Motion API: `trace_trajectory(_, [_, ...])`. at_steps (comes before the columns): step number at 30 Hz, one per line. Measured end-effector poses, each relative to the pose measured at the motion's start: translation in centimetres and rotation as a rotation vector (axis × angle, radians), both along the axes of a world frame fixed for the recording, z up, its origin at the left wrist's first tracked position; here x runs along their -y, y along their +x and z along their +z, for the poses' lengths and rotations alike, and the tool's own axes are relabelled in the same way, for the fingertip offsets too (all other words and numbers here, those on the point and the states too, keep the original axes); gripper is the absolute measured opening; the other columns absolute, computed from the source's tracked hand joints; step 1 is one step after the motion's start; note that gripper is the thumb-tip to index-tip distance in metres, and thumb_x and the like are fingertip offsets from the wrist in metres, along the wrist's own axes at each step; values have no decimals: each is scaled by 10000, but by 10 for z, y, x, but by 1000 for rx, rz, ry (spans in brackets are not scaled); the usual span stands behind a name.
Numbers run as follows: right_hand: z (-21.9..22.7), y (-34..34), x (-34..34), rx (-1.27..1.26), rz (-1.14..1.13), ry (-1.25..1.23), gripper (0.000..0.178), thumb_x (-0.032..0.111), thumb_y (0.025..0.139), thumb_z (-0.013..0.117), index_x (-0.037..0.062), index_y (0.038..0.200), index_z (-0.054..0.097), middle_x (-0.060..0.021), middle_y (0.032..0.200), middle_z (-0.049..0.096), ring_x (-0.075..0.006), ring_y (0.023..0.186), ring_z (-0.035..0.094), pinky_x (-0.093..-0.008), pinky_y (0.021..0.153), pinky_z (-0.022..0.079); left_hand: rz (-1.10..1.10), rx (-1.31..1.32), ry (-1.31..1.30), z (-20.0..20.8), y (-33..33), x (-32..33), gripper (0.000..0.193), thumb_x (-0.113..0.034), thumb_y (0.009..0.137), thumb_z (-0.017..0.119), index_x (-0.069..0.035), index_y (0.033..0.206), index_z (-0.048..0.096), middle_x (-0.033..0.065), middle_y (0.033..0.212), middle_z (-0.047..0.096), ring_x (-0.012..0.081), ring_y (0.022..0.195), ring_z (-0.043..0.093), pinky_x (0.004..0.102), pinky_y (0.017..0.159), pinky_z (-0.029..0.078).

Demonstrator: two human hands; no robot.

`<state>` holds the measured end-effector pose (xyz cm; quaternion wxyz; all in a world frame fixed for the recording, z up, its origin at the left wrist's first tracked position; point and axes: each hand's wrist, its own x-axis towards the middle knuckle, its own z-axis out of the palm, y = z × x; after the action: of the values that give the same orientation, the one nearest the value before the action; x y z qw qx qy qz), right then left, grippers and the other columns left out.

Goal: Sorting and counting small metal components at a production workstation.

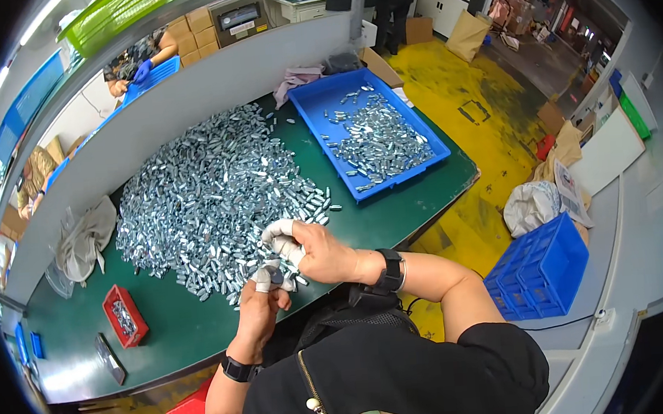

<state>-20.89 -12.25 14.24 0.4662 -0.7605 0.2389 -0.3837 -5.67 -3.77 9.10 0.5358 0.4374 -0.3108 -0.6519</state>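
Observation:
A large heap of small silvery metal parts (200, 193), short and oblong, lies on the green table (394, 222). At the heap's near edge, my left hand (260, 304) is closed, with white coverings on its fingertips. Something small and greyish shows at those fingertips, too small to name. Just right of it and slightly farther out is my right hand (315, 253), its white-covered fingers curled in over the parts. Whatever it pinches, if anything, is hidden by the fingers. The two hands are close together.
A blue tray (327, 149) with more metal parts stands at the far right of the table. Toward the left are a small red bin (142, 332) of parts, a phone (111, 358) and a whitish cloth bag (88, 239). Stacked blue crates (555, 268) stand right; a low partition (186, 113) runs behind.

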Motion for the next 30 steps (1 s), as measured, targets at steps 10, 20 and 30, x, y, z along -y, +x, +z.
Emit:
trace_trajectory(10, [-15, -21, -2, 101, 163, 418, 119, 30, 780, 597, 28, 889, 549, -91, 801, 616, -235, 725, 593, -343, 625, 465, -117, -244, 32, 13, -25, 15, 456, -470, 902, 418, -34, 1004, 507, 34, 694, 516, 104, 528, 421, 260, 504, 372])
trace_trajectory(20, [-11, -31, 15, -176, 94, -283, 143, 43, 756, 613, 17, 890, 573, -132, 747, 594, -309, 687, 575, -379, 611, 453, -75, 6, -133, 18, -31, 12, 422, -357, 910, 481, -28, 1172, 455, 42, 723, 541, 89, 545, 439, 221, 518, 386])
trace_trajectory(30, [-14, 2, 12, -57, 151, -372, 119, 23, 766, 572, 24, 885, 575, -131, 716, 609, -304, 668, 593, -392, 599, 466, -34, -94, -135, 13, -2, 2, 480, -317, 865, 573, -21, 1220, 443, 47, 772, 581, 75, 541, 480, 187, 486, 381])
